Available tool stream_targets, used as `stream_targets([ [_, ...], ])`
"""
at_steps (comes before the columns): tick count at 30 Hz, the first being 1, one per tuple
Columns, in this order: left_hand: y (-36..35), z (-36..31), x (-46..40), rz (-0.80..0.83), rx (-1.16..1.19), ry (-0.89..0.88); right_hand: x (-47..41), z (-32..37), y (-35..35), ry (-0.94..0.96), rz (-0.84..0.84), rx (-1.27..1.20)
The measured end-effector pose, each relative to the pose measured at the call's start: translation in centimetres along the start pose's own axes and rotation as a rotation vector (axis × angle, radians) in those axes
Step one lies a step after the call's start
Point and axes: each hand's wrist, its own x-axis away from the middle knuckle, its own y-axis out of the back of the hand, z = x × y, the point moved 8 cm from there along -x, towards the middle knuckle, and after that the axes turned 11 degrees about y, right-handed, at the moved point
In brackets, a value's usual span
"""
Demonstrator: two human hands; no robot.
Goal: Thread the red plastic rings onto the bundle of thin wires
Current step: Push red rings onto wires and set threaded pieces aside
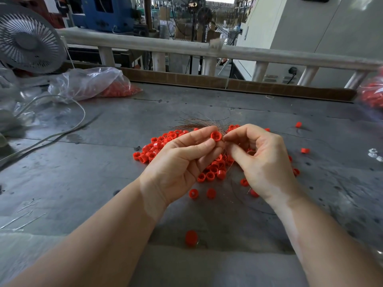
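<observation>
Over the grey metal worktable (107,183) both bare hands meet just above a heap of red plastic rings (211,172). The left hand (182,162) pinches a single red ring (216,136) between thumb and forefinger, its open end turned toward the viewer. The right hand (263,158) sits just beside it at about 3 o'clock, fingers curled, thumb and forefinger nipped on the near end of the bundle of thin wires (199,124). The wires fan out from the fingertips toward 11 o'clock, lying low over the table behind the heap. Whether the wire tips are already inside the ring is hard to tell; ring and fingertips are practically touching.

Loose rings lie scattered around the heap: one at 6 o'clock near the table's front edge (191,237), and a few well apart toward 3 o'clock. At 10 o'clock a clear plastic bag (87,82) holds more red pieces, with a grey desk fan (29,40) behind it. A pale cable (68,129) curls across the table at 9 o'clock. A whitish railing (186,47) runs along the far side.
</observation>
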Motion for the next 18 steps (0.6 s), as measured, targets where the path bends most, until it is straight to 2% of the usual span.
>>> stream_targets([
  [5, -0.1, 0.0, 0.0, 0.024, -0.007, 0.004, 0.0, 0.0, -0.3, -0.024, 0.029, -0.053],
  [12, -0.4, -0.2, 0.1, 0.072, -0.014, -0.025, 0.1, -0.8, -0.5, -0.124, -0.008, -0.276],
  [18, -0.4, -0.1, 0.0, 0.07, 0.003, -0.013, 0.1, -1.2, -0.3, -0.123, -0.023, -0.288],
])
